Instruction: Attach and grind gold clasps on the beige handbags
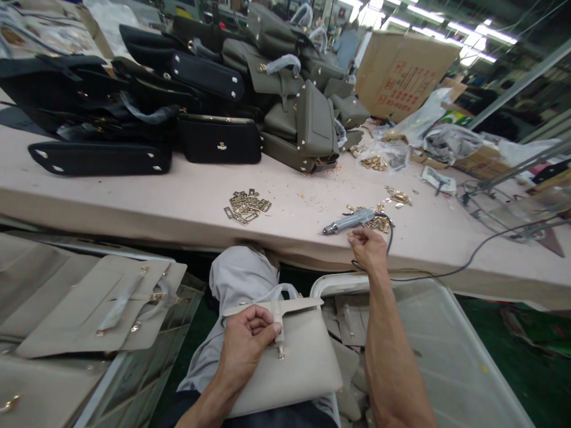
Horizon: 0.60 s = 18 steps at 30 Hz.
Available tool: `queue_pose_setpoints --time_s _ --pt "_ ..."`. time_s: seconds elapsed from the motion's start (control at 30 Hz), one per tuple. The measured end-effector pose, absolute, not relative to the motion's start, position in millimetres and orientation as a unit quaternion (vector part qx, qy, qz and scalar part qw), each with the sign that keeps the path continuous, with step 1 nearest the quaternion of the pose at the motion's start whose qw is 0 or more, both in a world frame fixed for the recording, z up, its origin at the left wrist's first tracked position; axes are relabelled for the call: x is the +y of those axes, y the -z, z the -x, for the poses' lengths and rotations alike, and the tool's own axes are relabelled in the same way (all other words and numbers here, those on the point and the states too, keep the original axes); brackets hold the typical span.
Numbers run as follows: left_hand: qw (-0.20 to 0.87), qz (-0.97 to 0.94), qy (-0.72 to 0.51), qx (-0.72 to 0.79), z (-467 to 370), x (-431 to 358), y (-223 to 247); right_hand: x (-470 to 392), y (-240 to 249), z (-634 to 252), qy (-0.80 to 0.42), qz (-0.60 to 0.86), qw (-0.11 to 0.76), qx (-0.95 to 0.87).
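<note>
At the lower centre of the frame, a beige handbag (303,362) rests against the person's grey trousers (241,270), its closure strap (277,311) pinched between thumb and fingers of the left hand (245,342). Right of centre, the right hand (369,248) has its fingertips together on a small gold-coloured fitting (350,235) (mostly hidden), just below a grey electric screwdriver (350,222). Black handbags (218,145) fill the upper left.

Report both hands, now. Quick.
Left hand: closed, thumb and fingers at the strap of the beige bag.
Right hand: closed, fingertips pinching what looks like a small gold-coloured piece.
</note>
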<state>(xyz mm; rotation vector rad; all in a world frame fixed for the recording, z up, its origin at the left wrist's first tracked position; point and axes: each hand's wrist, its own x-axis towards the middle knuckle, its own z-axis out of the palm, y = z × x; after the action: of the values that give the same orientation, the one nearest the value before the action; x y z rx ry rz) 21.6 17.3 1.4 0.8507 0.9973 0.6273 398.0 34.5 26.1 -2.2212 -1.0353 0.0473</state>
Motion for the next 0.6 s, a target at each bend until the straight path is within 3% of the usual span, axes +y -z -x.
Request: queue_pose_setpoints --time_s 0.13,0.27,0.43,0.6 --pt "0.750 -0.387 -0.287 0.454 -20.8 18.0 -1.4 22.7 -35.5 -371.1 -0.025 0.768 0.426 -0.479" --pt "0.754 -0.368 -0.290 0.460 -22.1 17.8 -4.0 6.1 -55.0 -316.5 -0.160 0.630 0.531 -0.544" --pt "0.760 -0.364 -0.290 0.455 -24.1 19.0 -4.5 -8.5 -56.7 -250.0 -0.338 0.504 0.544 -0.578" --pt "0.760 -0.365 -0.287 0.456 -22.7 18.9 -3.1 -13.5 -30.2 -215.7 -0.374 0.492 0.574 -0.537"
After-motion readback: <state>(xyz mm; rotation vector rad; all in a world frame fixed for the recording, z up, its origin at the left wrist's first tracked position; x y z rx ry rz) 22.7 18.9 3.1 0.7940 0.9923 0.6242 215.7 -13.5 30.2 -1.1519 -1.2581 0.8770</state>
